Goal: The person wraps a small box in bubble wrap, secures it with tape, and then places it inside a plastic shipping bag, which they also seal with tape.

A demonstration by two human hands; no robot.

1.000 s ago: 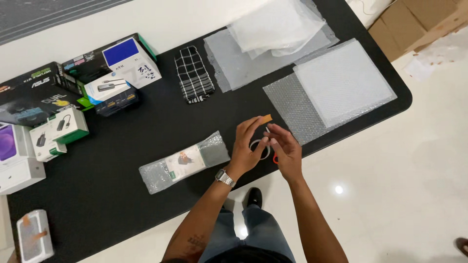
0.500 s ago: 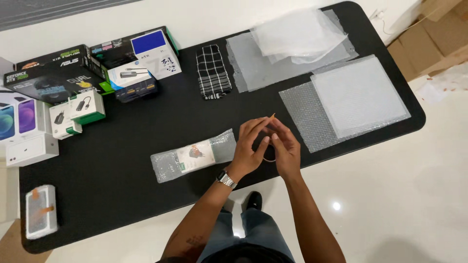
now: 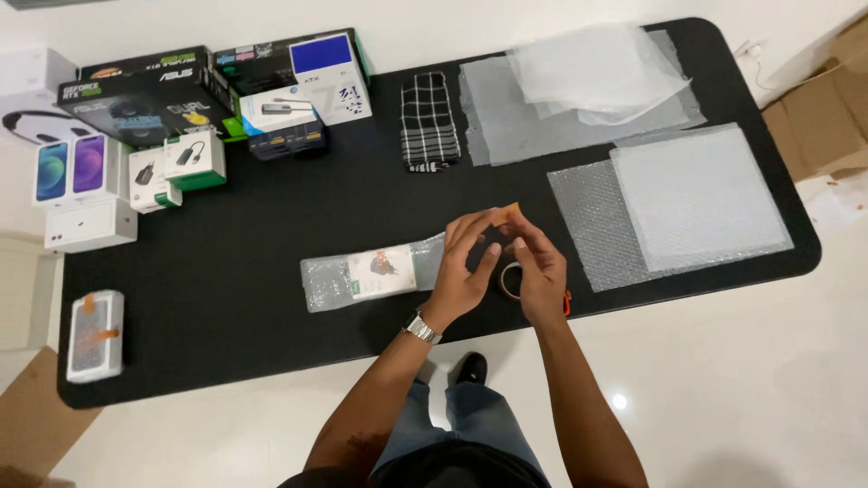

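While both hands meet low in the middle of the frame, the right hand (image 3: 542,271) grips a small roll of brownish adhesive tape (image 3: 512,280) against the black oval counter (image 3: 226,316), its fingers curled round the ring. The left hand (image 3: 466,267) is pinched closed on the roll's loose orange-brown tape end (image 3: 509,213), which stands up just above the fingertips. A silver metal wristwatch (image 3: 421,328) sits on the left wrist.

Just left of the hands lies a small box wrapped in clear bubble wrap (image 3: 371,274), its right end touching or tucked under the left hand; I cannot tell which. To the right of the hands, a square sheet of bubble wrap (image 3: 588,226) lies flat with a white foam sheet (image 3: 701,194) stacked on it. Higher, in the upper middle right, further translucent foam sheets (image 3: 588,86) lie in a loose pile. A folded black-and-white checked cloth (image 3: 427,122) rests just left of that pile.

Across the upper left of the frame stand several cardboard product boxes, among them a large black box (image 3: 136,104), a white box with a blue panel (image 3: 330,72), 2 small green-and-white boxes (image 3: 176,167) and a white phone box (image 3: 68,167). At the lower left edge of the counter lies a bubble-wrapped parcel with orange tape (image 3: 93,333). Brown cardboard cartons (image 3: 827,108) sit on the pale floor at the far right.
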